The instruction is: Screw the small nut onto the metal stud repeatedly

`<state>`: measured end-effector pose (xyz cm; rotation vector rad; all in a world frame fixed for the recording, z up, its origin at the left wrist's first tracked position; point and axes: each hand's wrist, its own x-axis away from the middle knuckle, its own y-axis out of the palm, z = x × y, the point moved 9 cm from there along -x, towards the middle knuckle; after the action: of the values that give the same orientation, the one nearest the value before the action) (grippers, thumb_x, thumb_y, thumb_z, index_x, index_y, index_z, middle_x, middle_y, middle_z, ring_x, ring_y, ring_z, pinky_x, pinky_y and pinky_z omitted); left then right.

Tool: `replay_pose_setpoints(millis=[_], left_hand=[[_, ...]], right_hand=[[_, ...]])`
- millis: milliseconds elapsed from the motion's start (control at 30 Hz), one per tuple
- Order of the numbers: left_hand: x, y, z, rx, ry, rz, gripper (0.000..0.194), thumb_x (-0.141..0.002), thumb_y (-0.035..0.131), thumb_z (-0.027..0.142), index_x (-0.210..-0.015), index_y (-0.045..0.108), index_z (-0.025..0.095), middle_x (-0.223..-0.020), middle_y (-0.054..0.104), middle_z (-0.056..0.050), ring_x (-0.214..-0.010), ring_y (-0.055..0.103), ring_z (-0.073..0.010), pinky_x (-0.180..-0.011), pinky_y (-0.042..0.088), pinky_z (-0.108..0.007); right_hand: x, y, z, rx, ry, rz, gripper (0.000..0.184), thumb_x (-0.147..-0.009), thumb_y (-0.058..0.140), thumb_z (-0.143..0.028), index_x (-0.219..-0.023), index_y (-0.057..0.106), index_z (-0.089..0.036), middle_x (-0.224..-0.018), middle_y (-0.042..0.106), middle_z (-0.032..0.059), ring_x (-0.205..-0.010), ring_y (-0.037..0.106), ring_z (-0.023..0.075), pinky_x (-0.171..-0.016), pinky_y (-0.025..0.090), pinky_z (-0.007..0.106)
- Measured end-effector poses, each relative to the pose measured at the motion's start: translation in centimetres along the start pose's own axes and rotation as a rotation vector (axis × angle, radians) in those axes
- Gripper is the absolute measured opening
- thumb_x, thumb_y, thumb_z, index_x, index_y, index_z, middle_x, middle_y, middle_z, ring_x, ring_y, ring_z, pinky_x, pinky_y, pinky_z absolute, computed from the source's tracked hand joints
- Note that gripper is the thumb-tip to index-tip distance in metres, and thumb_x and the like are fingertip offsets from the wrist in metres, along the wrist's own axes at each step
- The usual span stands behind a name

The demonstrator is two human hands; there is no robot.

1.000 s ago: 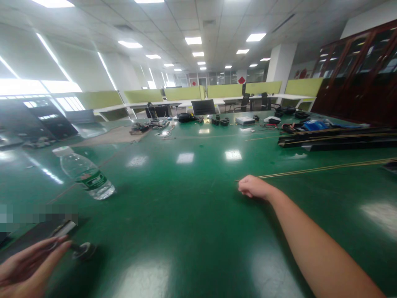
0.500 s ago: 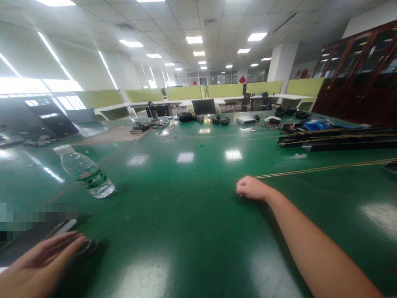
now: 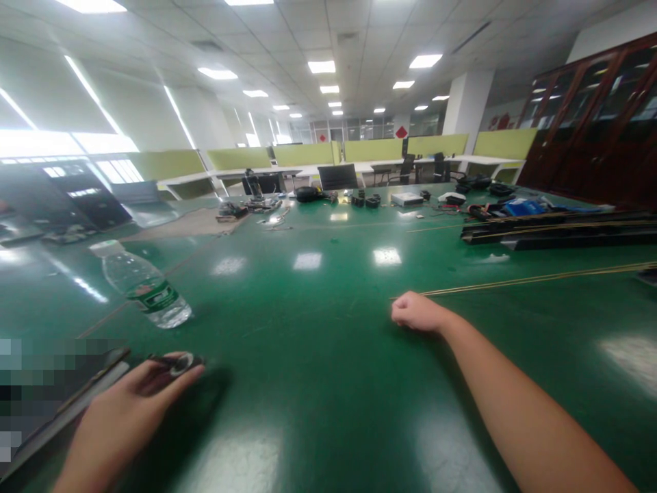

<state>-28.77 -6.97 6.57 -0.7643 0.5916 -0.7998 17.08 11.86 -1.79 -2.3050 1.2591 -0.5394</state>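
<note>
At the lower left, my left hand is closed on a small dark ring-shaped thing with a pale inner rim; its exact kind is blurred. Thumb and fingers pinch it just above the green tabletop. Right of centre, my right hand rests as a fist at the left end of some thin yellowish rods. The rods run from the fist to the right edge, and a short tip shows on its left side. Beyond my left hand, a clear water bottle with a green label and white cap stands on the table.
A dark flat case or device, partly pixelated, lies at the left edge. Black channels with more thin rods lie at the right. Electronics, cables and a white box line the far side. Behind are green partitions and a cabinet.
My left hand has moved right and away from me, carrying the ring-shaped thing off the table's left side. My right hand and the rods have stayed in place.
</note>
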Motion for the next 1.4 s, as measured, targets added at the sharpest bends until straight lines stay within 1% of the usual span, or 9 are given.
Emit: replay_pose_setpoints(millis=[133, 233, 367, 500, 733, 900, 1033, 1200, 1400], left_hand=[[-0.2, 4.0, 9.7, 0.248, 0.160, -0.168, 0.046, -0.063, 0.078, 0.053, -0.096, 0.069, 0.023, -0.097, 0.076, -0.002, -0.099, 0.070, -0.0269, -0.101, 0.049, -0.045], [-0.6, 9.2, 15.2, 0.414, 0.270, -0.300, 0.044, -0.060, 0.082, 0.045, -0.093, 0.067, 0.019, -0.092, 0.075, -0.006, -0.089, 0.071, -0.0256, -0.092, 0.053, -0.041], [-0.8, 16.5, 18.8, 0.635, 0.282, -0.402, 0.036, -0.060, 0.079, 0.031, -0.088, 0.062, 0.016, -0.092, 0.074, -0.010, -0.087, 0.071, -0.0246, -0.088, 0.054, -0.040], [0.3, 20.5, 19.5, 0.666, 0.325, -0.456, 0.035, -0.062, 0.077, 0.027, -0.090, 0.060, 0.015, -0.099, 0.074, -0.011, -0.089, 0.071, -0.0232, -0.086, 0.055, -0.038], [2.1, 20.4, 20.1, 0.585, 0.465, -0.500, 0.033, -0.069, 0.079, 0.036, -0.092, 0.065, 0.017, -0.090, 0.073, -0.006, -0.084, 0.070, -0.0205, -0.084, 0.055, -0.035], [3.0, 20.0, 21.1, 0.516, 0.535, -0.504, 0.028, -0.070, 0.080, 0.033, -0.091, 0.069, 0.019, -0.088, 0.073, -0.003, -0.079, 0.067, -0.0185, -0.076, 0.053, -0.031], [3.8, 19.8, 21.8, 0.451, 0.659, -0.478, 0.027, -0.070, 0.080, 0.027, -0.095, 0.071, 0.020, -0.093, 0.072, -0.004, -0.084, 0.066, -0.0196, -0.078, 0.052, -0.031], [4.0, 19.7, 22.0, 0.452, 0.722, -0.451, 0.028, -0.070, 0.079, 0.020, -0.096, 0.070, 0.021, -0.096, 0.070, -0.004, -0.089, 0.064, -0.0197, -0.080, 0.050, -0.031], [4.5, 19.0, 22.5, 0.482, 0.795, -0.404, 0.025, -0.073, 0.078, 0.019, -0.096, 0.069, 0.021, -0.094, 0.067, -0.004, -0.087, 0.061, -0.0180, -0.078, 0.048, -0.030]], right_hand=[[0.1, -0.1, -0.3, 0.016, -0.018, 0.003, 0.017, -0.069, 0.055, -0.024, -0.054, 0.056, -0.017, -0.042, 0.046, -0.0059, -0.040, 0.040, 0.0086, -0.042, 0.028, 0.021], [0.2, 0.0, -0.8, 0.025, -0.055, 0.019, 0.017, -0.069, 0.055, -0.023, -0.053, 0.053, -0.017, -0.044, 0.047, -0.0056, -0.042, 0.040, 0.0086, -0.044, 0.028, 0.021], [0.1, 0.6, -1.8, 0.045, -0.136, 0.071, 0.020, -0.070, 0.055, -0.022, -0.052, 0.047, -0.018, -0.048, 0.047, -0.0056, -0.047, 0.040, 0.0088, -0.048, 0.030, 0.021], [-0.3, 1.8, -2.6, 0.124, -0.177, 0.114, 0.024, -0.071, 0.061, -0.025, -0.053, 0.046, -0.018, -0.050, 0.046, -0.0058, -0.050, 0.040, 0.0092, -0.050, 0.029, 0.021], [-0.3, 2.9, -4.5, 0.340, -0.191, 0.264, 0.031, -0.074, 0.068, -0.034, -0.053, 0.051, -0.019, -0.053, 0.052, -0.0023, -0.053, 0.040, 0.0117, -0.055, 0.022, 0.026], [0.7, 3.4, -5.2, 0.423, -0.251, 0.189, 0.026, -0.079, 0.068, -0.039, -0.062, 0.062, -0.020, -0.061, 0.064, 0.0002, -0.056, 0.049, 0.0132, -0.056, 0.026, 0.025], [1.4, 3.2, -4.7, 0.391, -0.205, 0.199, 0.021, -0.079, 0.069, -0.041, -0.072, 0.064, -0.021, -0.064, 0.066, 0.0001, -0.056, 0.053, 0.0136, -0.054, 0.028, 0.025], [1.9, 2.6, -5.4, 0.366, -0.202, 0.338, 0.014, -0.076, 0.071, -0.033, -0.080, 0.063, -0.022, -0.073, 0.067, 0.0007, -0.065, 0.057, 0.0164, -0.059, 0.032, 0.026], [2.1, 2.0, -6.0, 0.293, -0.254, 0.386, 0.024, -0.075, 0.071, -0.028, -0.097, 0.064, -0.022, -0.081, 0.066, 0.0019, -0.068, 0.057, 0.0176, -0.062, 0.038, 0.028]])
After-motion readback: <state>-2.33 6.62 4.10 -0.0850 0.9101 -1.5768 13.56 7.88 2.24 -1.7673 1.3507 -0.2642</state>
